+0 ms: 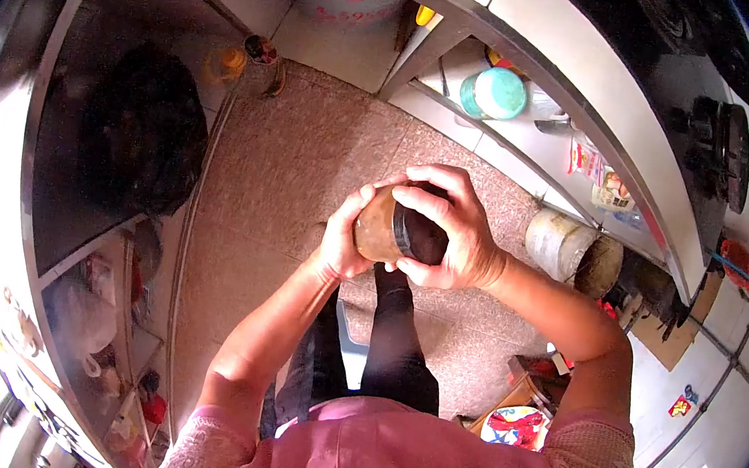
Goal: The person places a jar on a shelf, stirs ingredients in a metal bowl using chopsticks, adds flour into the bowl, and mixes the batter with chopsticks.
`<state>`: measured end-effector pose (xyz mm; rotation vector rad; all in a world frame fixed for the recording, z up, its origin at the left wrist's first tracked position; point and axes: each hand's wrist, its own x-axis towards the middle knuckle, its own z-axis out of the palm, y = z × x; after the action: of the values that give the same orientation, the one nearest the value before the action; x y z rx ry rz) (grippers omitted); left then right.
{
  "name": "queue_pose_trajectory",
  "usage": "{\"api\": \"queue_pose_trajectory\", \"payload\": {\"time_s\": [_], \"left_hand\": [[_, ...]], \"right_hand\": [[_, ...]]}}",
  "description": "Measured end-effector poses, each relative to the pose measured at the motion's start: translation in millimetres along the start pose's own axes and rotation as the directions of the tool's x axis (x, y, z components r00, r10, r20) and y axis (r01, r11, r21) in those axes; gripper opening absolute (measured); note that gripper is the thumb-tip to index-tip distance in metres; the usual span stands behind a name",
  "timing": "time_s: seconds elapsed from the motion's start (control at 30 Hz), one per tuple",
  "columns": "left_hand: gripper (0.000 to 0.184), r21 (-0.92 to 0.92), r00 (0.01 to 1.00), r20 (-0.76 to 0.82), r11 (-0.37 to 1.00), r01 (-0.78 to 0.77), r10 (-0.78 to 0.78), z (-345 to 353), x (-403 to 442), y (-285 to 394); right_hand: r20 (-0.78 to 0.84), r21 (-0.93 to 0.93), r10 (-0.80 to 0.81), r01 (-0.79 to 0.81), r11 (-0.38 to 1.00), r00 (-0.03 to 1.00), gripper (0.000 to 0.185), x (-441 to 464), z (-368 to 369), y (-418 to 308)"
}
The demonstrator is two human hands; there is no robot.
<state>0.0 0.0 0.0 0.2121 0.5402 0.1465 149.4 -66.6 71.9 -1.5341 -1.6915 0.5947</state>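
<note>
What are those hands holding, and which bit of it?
What looks like a jar. The left hand holds its tan end, and the right hand holds its dark end.

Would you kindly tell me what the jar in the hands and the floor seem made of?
Jar: perhaps glass or plastic, smooth with a soft sheen; its amber-brown body leaves this open. Floor: likely stone or ceramic tile, fairly matte, given speckling and straight joints.

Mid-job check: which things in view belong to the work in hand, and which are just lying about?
In hand:
- jar
- left hand, on its lighter end
- right hand, on its dark end

Apparently lying about:
- teal-topped container
- black bundle
- whitish cylinder
</note>
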Motion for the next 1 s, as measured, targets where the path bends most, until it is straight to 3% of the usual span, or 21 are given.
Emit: {"api": "queue_pose_trajectory", "payload": {"time_s": [0.1, 0.17, 0.23, 0.3, 0.37, 0.43, 0.47, 0.57, 0.6, 0.7, 0.77, 0.9, 1.0], "left_hand": [[0.057, -0.148, 0.999, -0.018, 0.988, 0.039, -0.042, -2.4, -5.3, -7.4], [0.058, -0.233, 0.979, 0.005, 0.951, 0.201, -0.205, -3.8, -12.9, 2.6], [0.058, -0.208, 0.923, 0.154, 0.902, 0.378, -0.352, -13.9, -11.1, 8.7], [0.056, -0.177, 0.965, 0.057, 0.948, 0.264, -0.258, -11.8, -10.6, 8.4], [0.057, -0.100, 0.990, -0.124, 0.993, 0.061, -0.073, 18.0, -14.0, 12.3], [0.058, -0.039, 0.997, -0.052, 0.997, -0.060, 0.058, 7.7, -10.9, 8.1], [0.060, -0.019, 0.978, -0.127, 0.986, -0.167, 0.163, 9.1, -7.7, 4.2], [0.058, -0.066, 0.941, -0.139, 0.945, -0.320, 0.308, -9.8, -1.5, -7.1], [0.058, -0.098, 0.955, -0.050, 0.950, -0.297, 0.293, -15.6, -2.2, -4.8], [0.061, -0.062, 0.961, -0.046, 0.959, -0.276, 0.274, -19.6, -0.2, 1.6], [0.071, 0.199, 0.905, -0.046, 0.892, -0.407, 0.423, -8.8, 2.2, 10.5], [0.083, 0.448, 0.824, 0.006, 0.735, -0.509, 0.567, -15.7, 21.7, 14.7], [0.084, 0.401, 0.838, 0.038, 0.760, -0.512, 0.544, -23.4, 34.8, 15.3]], "right_hand": [[-0.011, 0.061, 0.082, -0.081, 0.995, 0.997, 0.063, -0.7, 0.3, -0.3], [0.060, 0.098, 0.011, -0.016, 0.995, 0.998, 0.062, 7.1, -1.0, 0.2], [0.128, 0.073, -0.138, 0.130, 0.989, 0.982, 0.059, 12.4, -2.4, 0.7], [0.105, 0.128, -0.199, 0.185, 0.974, 0.974, 0.059, 16.8, -3.6, 2.8], [0.080, 0.078, -0.124, 0.118, 0.990, 0.989, 0.063, 17.2, -2.3, 1.8], [0.021, 0.114, -0.007, 0.004, 0.993, 1.000, 0.065, 17.8, 3.3, 4.4], [-0.012, 0.099, 0.047, -0.045, 0.994, 0.999, 0.065, 17.4, 6.4, 4.4], [0.000, 0.108, 0.141, -0.140, 0.984, 0.990, 0.069, 17.9, 13.9, 4.8], [-0.002, 0.107, 0.142, -0.141, 0.984, 0.990, 0.069, 19.0, 14.6, 5.2], [0.062, 0.058, 0.134, -0.137, 0.989, 0.989, 0.075, 20.4, 14.4, 6.2], [0.046, 0.098, 0.099, -0.103, 0.990, 0.994, 0.077, 17.4, 11.7, 10.1], [-0.017, 0.139, 0.256, -0.251, 0.958, 0.966, 0.080, 20.4, 12.6, 24.2], [0.024, 0.135, 0.282, -0.283, 0.950, 0.959, 0.080, 21.2, 9.6, 33.9]]}}
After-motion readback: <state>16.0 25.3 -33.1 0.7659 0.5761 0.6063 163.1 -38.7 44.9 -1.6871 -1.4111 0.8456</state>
